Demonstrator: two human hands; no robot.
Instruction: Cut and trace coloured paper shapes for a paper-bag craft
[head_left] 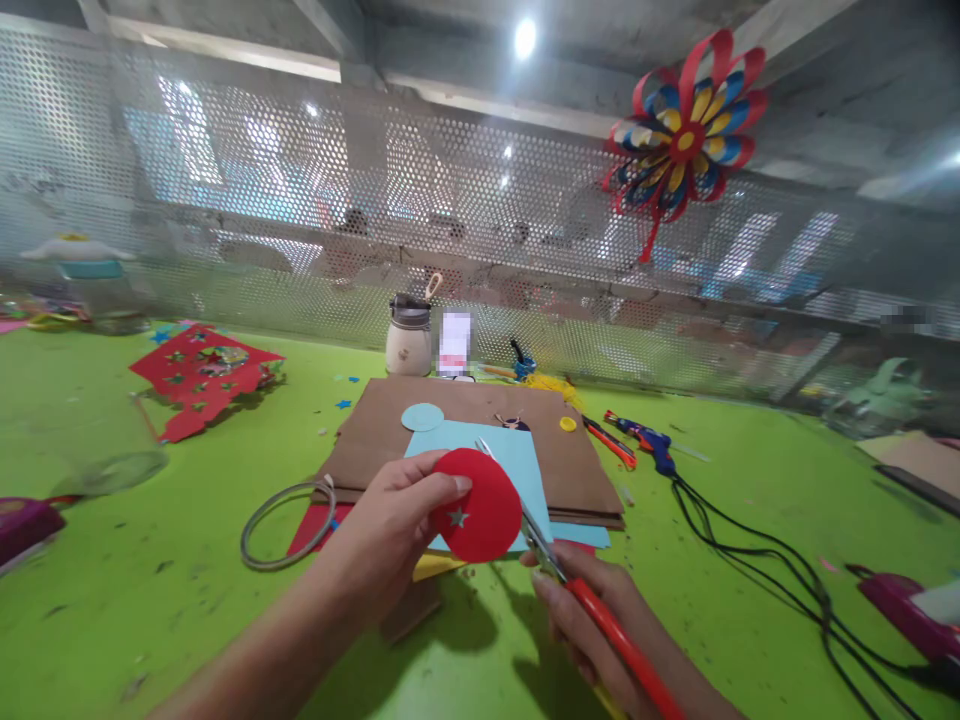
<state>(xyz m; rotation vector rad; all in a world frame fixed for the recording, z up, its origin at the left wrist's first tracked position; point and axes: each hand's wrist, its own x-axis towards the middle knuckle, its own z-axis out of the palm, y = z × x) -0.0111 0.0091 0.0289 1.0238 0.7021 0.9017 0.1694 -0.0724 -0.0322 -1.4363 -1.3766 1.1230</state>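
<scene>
My left hand (405, 510) pinches a red paper disc (487, 515) at its left edge, thumb on top. The disc has a star-shaped opening near my thumb. In my right hand (592, 610) is a pair of scissors (544, 555) with red handles, my fingers wrapped round them. Their blades run up along the disc's right side, and the tips show beyond its upper edge. Below both hands lies a light blue paper sheet (525, 455) on a stack of brown cardboard (375, 440). A small light blue disc (423, 417) rests at the sheet's upper left.
A red sheet with star cutouts (202, 380) lies left. A coiled grey cable (246, 535) sits beside the cardboard. A bottle (409, 340) and a phone (454, 340) stand behind. To the right are an orange cutter knife (611, 443) and a blue glue gun (656, 445) with black cord.
</scene>
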